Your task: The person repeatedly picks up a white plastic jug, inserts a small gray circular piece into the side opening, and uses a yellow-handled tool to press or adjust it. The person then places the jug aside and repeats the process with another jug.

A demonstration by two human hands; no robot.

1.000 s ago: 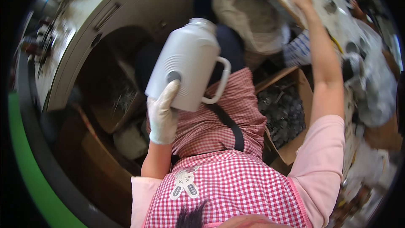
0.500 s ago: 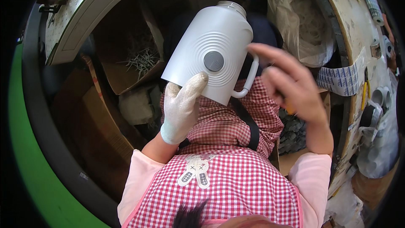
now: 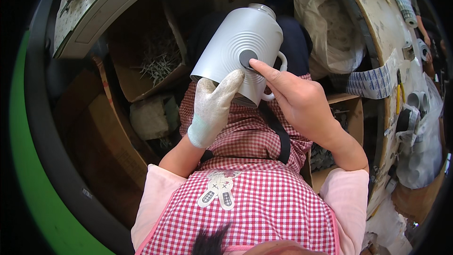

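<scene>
A white jug body, like a vacuum jug's shell, lies tilted over my lap with its neck pointing away. Ringed ridges surround a round dark grey disc on its side. My left hand, in a white glove, grips the near open end; the thumb lies on the outer wall and the other fingers go inside, hidden. With its index finger stretched out, my bare right hand touches the grey disc. Its other fingers are bent and partly hidden. Behind this hand the jug's white handle shows in part.
At the left a cardboard box holds many thin grey strips. A translucent plastic bag stands far right. Along the right runs a worn bench with a printed label strip, yellow-handled pliers and bagged grey cylinders.
My right hand has come in from beside the handle, and its index finger now rests on the grey disc. The jug has turned slightly in my left hand's grip.
</scene>
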